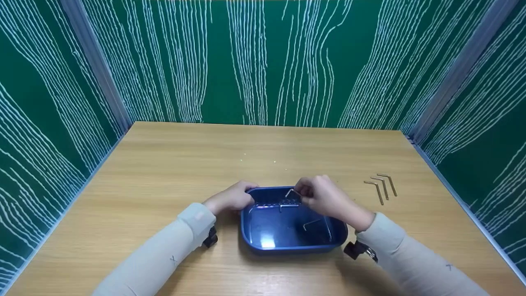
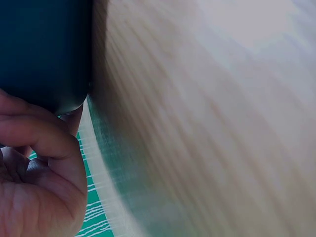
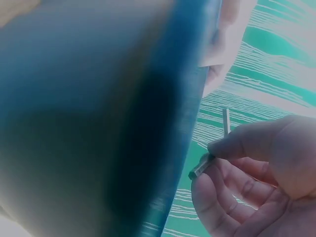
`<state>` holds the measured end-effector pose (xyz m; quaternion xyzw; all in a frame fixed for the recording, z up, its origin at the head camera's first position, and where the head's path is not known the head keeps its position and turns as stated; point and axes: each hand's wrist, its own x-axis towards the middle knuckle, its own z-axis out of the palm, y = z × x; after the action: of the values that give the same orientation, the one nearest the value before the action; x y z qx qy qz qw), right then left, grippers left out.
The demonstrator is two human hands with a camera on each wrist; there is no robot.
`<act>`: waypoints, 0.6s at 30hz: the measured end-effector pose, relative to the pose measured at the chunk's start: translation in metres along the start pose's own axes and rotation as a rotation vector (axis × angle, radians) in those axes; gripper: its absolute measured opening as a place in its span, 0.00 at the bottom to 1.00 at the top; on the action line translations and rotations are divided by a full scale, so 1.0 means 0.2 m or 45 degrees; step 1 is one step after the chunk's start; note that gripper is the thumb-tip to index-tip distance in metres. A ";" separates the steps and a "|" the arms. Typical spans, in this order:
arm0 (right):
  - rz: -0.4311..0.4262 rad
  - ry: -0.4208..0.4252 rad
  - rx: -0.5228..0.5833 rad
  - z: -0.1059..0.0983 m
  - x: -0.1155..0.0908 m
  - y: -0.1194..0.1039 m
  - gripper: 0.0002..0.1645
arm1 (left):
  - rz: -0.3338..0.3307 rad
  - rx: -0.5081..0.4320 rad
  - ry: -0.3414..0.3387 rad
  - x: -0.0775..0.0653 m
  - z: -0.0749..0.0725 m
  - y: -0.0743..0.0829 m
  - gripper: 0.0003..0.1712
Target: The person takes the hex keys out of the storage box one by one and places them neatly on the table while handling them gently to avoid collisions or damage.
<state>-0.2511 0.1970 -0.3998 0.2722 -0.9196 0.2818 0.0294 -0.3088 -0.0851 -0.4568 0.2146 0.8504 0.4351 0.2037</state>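
Note:
A blue plastic tray (image 1: 250, 236) sits on the wooden table near me. My left hand (image 1: 232, 198) grips its far left corner, fingers curled over the rim; the left wrist view shows those fingers (image 2: 42, 136) against the tray's dark wall (image 2: 44, 49). My right hand (image 1: 322, 195) hovers over the tray's far edge and pinches a small metal hex key (image 1: 292, 191), also seen as a hex key (image 3: 215, 148) between thumb and fingers. Another hex key (image 1: 311, 224) lies on the tray floor. A holder strip (image 1: 279, 203) with keys lies across the tray's far part.
Three hex keys (image 1: 382, 187) lie side by side on the table to the right of the tray. Green patterned walls (image 1: 263, 61) close in the table on three sides. Bare wood (image 1: 164, 164) stretches left and beyond the tray.

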 end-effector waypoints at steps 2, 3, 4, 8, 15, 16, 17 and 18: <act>0.004 0.008 0.008 -0.01 0.00 0.00 0.11 | -0.003 -0.003 -0.005 0.00 0.00 0.00 0.23; 0.006 0.014 0.012 -0.02 0.00 0.00 0.11 | -0.003 -0.006 -0.006 0.00 0.00 0.00 0.23; 0.007 0.021 0.016 -0.02 0.00 0.00 0.11 | -0.002 -0.009 -0.009 0.00 0.00 0.00 0.23; 0.010 0.062 0.011 -0.04 0.00 0.00 0.12 | -0.006 -0.010 -0.011 0.00 0.00 0.00 0.22; 0.078 0.103 0.042 -0.07 -0.01 0.01 0.13 | -0.032 -0.016 -0.021 -0.01 0.00 0.00 0.21; 0.086 0.106 0.049 -0.08 -0.01 0.01 0.13 | -0.033 -0.015 -0.023 -0.01 -0.01 0.00 0.21; 0.096 0.111 0.054 -0.08 -0.01 0.01 0.13 | -0.034 -0.013 -0.024 -0.01 -0.01 0.00 0.21; 0.102 0.118 0.055 -0.08 -0.01 0.01 0.12 | -0.037 -0.012 -0.024 -0.01 0.00 0.00 0.21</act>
<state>-0.2527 0.2085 -0.3873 0.2224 -0.9211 0.3147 0.0546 -0.3077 -0.0863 -0.4555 0.2055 0.8493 0.4342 0.2191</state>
